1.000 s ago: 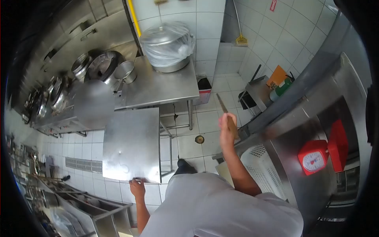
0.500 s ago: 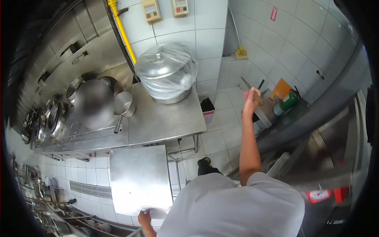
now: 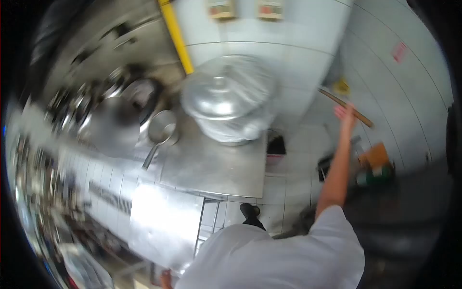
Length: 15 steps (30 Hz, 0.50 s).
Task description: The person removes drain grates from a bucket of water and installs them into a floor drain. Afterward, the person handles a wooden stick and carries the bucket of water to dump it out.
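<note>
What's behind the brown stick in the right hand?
Pale wall tiles show behind the brown stick, with a yellow brush head farther back, just above it in view. Whatever sits directly behind the stick and right hand is covered.

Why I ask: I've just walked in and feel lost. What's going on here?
A person in a pale top holds out a brown stick-like tool in the right hand; blur hides exactly what it is. The left hand is by the near edge of a small metal table, too blurred to tell whether it touches. Past that table, a large plastic-covered pot stands on a steel counter.
</note>
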### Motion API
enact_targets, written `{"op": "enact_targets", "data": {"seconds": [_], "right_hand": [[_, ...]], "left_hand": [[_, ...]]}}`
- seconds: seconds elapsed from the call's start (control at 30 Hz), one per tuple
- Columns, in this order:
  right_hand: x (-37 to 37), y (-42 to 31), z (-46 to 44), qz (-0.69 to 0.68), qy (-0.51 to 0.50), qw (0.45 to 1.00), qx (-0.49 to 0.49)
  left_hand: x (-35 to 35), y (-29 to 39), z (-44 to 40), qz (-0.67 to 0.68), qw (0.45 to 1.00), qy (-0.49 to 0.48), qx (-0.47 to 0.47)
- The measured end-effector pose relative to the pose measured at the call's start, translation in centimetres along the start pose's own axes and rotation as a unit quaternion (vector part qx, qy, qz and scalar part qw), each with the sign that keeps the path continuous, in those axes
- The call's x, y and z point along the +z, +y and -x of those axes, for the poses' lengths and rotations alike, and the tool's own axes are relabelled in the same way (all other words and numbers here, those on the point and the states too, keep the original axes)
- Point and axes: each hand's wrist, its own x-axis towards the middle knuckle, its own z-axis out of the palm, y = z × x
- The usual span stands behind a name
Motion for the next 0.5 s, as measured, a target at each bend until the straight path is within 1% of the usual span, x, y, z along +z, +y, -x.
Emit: {"op": "enact_targets", "data": {"seconds": [0.03,0.07,0.1,0.13,0.17,0.2,0.23,0.27,0.33,0.4,0.43,0.47,0.5], "right_hand": [[0.5,0.5,-2.6,0.029,0.022,0.999,0.038],[-0.5,3.7,-7.7,0.034,-0.001,0.998,0.061],[1.4,2.2,-8.8,0.087,-0.013,0.993,0.075],[3.1,1.8,-11.5,0.115,-0.037,0.988,0.099],[4.0,1.7,-13.4,0.155,-0.115,0.977,0.091],[4.9,1.0,-15.5,0.205,-0.177,0.955,0.122],[4.8,0.8,-18.1,0.218,-0.192,0.951,0.108],[4.8,0.5,-20.0,0.228,-0.201,0.948,0.095],[7.5,-3.6,-14.7,0.123,-0.111,0.985,0.044],[3.1,1.5,-18.3,0.084,-0.049,0.987,0.129],[-0.8,8.0,-21.0,0.041,-0.07,0.99,0.114],[0.4,5.7,-10.9,0.159,-0.012,0.983,0.095],[-3.5,11.9,-10.6,0.212,-0.007,0.964,0.163]], "left_hand": [[0.4,-2.3,0.9,-0.026,0.999,-0.004,0.024],[-0.3,-1.9,1.3,-0.149,0.986,-0.067,-0.014],[0.5,-3.6,1.3,-0.177,0.98,-0.086,-0.032],[2.3,-5.7,1.9,-0.136,0.987,0.053,-0.061],[2.6,-6.2,2.2,-0.115,0.987,0.061,-0.092],[0.2,-4.0,2.9,-0.078,0.994,-0.037,-0.07],[-0.4,-3.2,3.2,-0.037,0.992,0.002,-0.119],[-6.7,6.0,4.1,-0.009,0.98,-0.028,-0.196],[-6.6,5.9,4.9,0.03,0.979,0.027,-0.2],[-4.4,4.7,6.5,0.074,0.959,0.081,-0.26],[-3.1,4.1,7.1,0.097,0.946,0.107,-0.289],[-1.4,2.9,7.9,0.103,0.943,0.107,-0.297],[0.0,2.1,9.0,0.112,0.939,0.109,-0.307]]}}
